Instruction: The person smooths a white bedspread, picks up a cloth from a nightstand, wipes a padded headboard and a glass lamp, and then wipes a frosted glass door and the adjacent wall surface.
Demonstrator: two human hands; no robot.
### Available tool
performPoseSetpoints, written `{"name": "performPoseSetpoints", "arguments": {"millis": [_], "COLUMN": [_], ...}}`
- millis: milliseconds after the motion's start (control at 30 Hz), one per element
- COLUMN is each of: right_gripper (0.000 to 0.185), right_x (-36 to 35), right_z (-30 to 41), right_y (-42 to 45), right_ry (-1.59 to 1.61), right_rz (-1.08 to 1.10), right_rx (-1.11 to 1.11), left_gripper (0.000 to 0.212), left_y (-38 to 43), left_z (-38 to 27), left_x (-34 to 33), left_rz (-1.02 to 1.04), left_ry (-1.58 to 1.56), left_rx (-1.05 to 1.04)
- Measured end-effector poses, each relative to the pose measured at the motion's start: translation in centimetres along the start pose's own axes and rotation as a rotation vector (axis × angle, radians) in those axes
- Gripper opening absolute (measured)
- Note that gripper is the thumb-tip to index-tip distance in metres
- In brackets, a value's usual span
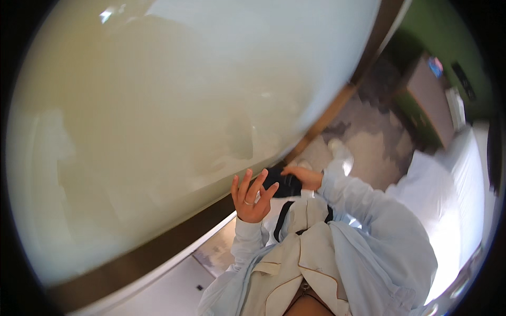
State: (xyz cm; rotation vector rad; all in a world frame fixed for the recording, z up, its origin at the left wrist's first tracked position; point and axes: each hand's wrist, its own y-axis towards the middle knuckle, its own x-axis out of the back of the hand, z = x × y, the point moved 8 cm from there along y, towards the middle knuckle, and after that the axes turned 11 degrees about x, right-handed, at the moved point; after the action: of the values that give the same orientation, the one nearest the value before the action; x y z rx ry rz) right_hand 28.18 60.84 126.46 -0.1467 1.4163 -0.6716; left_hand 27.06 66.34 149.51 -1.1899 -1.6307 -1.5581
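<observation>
My left hand [253, 197], wearing a ring, is raised with its fingers spread and nothing in it. It stands in front of the lower edge of a large glossy pale panel [158, 110]. Just to its right, my right hand [306, 177] has its fingers curled at the edge of a black fabric item [282, 183], which hangs in front of my body. Part of that item lies behind my left fingers, and its exact kind is unclear. A black strap [281, 221] shows against my cream jacket [316, 252], beneath a light blue outer garment [379, 237].
A brown frame [158, 252] borders the panel. At right are patterned carpet [367, 138], a green cabinet [429, 98] with a pink and blue item [435, 66] on top, and white bedding [442, 185]. A light-coloured shoe [336, 144] shows on the floor.
</observation>
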Motion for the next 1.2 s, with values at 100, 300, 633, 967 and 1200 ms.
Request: {"name": "performPoseSetpoints", "arguments": {"millis": [100, 300, 633, 967, 1200], "right_gripper": [0.033, 0.045, 0.052, 0.066, 0.068], "right_x": [-8.3, -22.9, -49.7, -49.4, -38.6], "right_z": [0.7, 0.8, 3.4, -2.5, -3.9], "right_y": [-1.5, -6.3, -19.4, -15.9, -9.4], "right_ry": [-0.487, -1.042, -0.797, -0.882, -1.165], "right_rz": [0.380, 0.917, 1.405, 1.320, 1.055], "right_rx": [0.172, 0.191, 1.638, 1.885, 1.689], "left_gripper": [0.037, 0.030, 0.068, 0.070, 0.035], "left_y": [0.4, -1.3, -9.1, -11.9, -14.4], "left_z": [-0.3, -3.2, 0.5, 4.8, 6.4], "left_x": [4.0, 12.1, 13.7, 11.5, 14.2], "left_rz": [-0.159, -0.513, -0.718, -0.623, -0.865], "left_ry": [0.101, 0.314, 0.161, -0.059, -0.367], "left_rx": [0.132, 0.421, 0.842, 0.709, 0.485]}}
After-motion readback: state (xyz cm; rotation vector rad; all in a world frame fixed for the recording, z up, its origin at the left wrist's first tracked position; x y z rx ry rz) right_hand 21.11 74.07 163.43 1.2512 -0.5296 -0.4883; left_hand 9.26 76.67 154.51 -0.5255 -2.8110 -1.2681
